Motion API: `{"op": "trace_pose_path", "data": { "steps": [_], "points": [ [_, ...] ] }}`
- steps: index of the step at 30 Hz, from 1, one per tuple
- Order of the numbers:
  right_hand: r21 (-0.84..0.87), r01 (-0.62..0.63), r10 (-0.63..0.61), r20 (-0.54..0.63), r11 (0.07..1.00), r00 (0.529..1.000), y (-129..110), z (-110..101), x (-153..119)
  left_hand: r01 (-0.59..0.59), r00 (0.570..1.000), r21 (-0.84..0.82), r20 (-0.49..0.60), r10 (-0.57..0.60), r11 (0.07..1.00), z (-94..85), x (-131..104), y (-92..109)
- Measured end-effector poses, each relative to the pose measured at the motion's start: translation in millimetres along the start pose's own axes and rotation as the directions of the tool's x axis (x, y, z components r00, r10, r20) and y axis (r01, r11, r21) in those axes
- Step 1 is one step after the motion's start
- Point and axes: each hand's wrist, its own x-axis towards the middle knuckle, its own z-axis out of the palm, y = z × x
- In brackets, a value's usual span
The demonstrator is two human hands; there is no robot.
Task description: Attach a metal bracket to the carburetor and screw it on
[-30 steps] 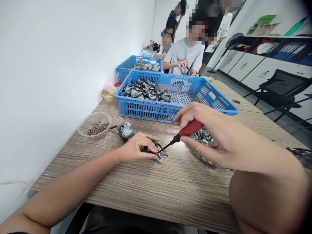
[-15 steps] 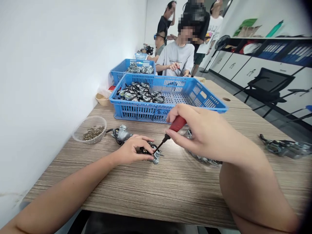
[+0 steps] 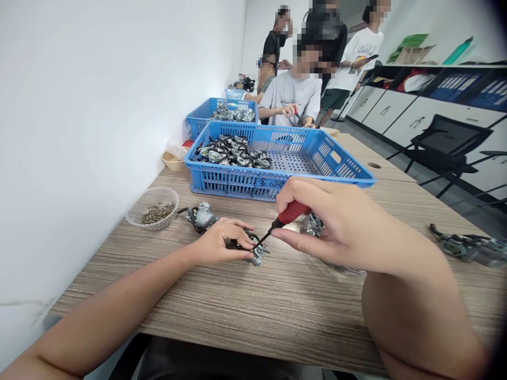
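The left hand [image 3: 219,241] lies on the wood-grain tabletop [image 3: 277,306] at the middle of the frame, its fingers closed down over a small grey metal assembly with black tubing [image 3: 253,252], pinning it flat. Just to the right, the right hand [image 3: 328,224] is wrapped tight around the red handle of a slim screwdriver [image 3: 283,221], whose dark shaft slants down and left so that its tip meets the assembly beside the left fingertips.

A second grey metal part with a black hose [image 3: 200,216] lies just above and left of the left hand. Further left, near the white wall, stands a clear plastic bowl of small dark screws [image 3: 154,208]. Behind the right hand a heap of small silvery metal parts [image 3: 315,226] shows partly, mostly hidden by the hand.

Across the upper middle of the frame sits a large blue perforated plastic crate [image 3: 277,158] with grey and black parts piled in its left end; a second blue crate [image 3: 224,111] stands behind it. More grey metal parts [image 3: 467,245] lie at the right edge. A seated person in a grey shirt [image 3: 293,95] works further along the tabletop, with others standing behind.
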Motion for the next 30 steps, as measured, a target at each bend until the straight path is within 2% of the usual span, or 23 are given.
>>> {"op": "trace_pose_path", "data": {
  "steps": [3,5,7,9,11,13,16,19,21,24,26,28,30],
  "points": [
    [0.182,-0.005,-0.014,0.103,0.983,0.995,3.2,-7.7,-3.9,0.01,1.0,-0.004,-0.005,-0.01,1.0,0.1,-0.2,0.0],
    [0.182,0.017,-0.038,0.112,0.983,0.993,3.8,-6.8,-2.8,0.011,1.0,-0.006,-0.007,-0.011,1.0,0.4,-0.1,0.0],
    [0.048,0.044,-0.046,0.028,0.998,0.999,1.8,-1.5,0.5,0.0,1.0,-0.011,-0.013,0.0,1.0,0.8,0.2,0.0],
    [-0.136,0.013,-0.024,-0.079,0.991,0.997,-2.1,3.9,3.4,-0.004,1.0,-0.014,-0.017,0.003,1.0,1.1,0.4,-0.1],
    [-0.207,-0.033,0.011,-0.104,0.978,0.995,-5.5,5.3,3.7,0.008,1.0,-0.011,-0.014,-0.008,1.0,1.4,0.4,-0.1],
    [-0.147,-0.05,0.045,-0.037,0.988,0.998,-6.3,1.4,1.0,0.026,1.0,0.003,-0.001,-0.026,1.0,1.4,0.1,0.4],
    [0.01,-0.024,0.023,0.051,1.0,0.998,-3.6,-8.7,-4.9,0.055,0.998,0.03,0.012,-0.055,0.998,0.5,0.0,3.1],
    [0.084,-0.015,0.01,0.06,0.996,0.998,-2.4,-11.3,-5.8,0.09,0.996,0.053,0.013,-0.09,0.995,-0.8,0.3,7.3],
    [0.017,-0.018,0.018,-0.001,1.0,1.0,-4.6,-5.4,-2.4,0.104,0.994,0.064,0.008,-0.105,0.993,-1.4,0.4,9.7],
    [-0.2,-0.008,-0.021,-0.141,0.98,0.99,-10.2,8.4,4.3,0.109,0.994,0.072,0.002,-0.109,0.991,-1.3,0.2,11.1],
    [-0.275,-0.041,-0.008,-0.175,0.96,0.984,-12.9,13.1,5.9,0.099,0.995,0.075,0.006,-0.099,0.992,-0.9,-0.1,10.7],
    [-0.208,-0.076,0.05,-0.124,0.975,0.991,-13.2,10.4,3.5,0.086,0.996,0.076,0.01,-0.087,0.993,-0.4,-0.4,9.8],
    [-0.056,-0.067,0.066,-0.023,0.996,0.998,-11.5,2.2,-1.6,0.075,0.997,0.068,0.011,-0.076,0.995,0.0,-0.6,8.7]
  ]
}}
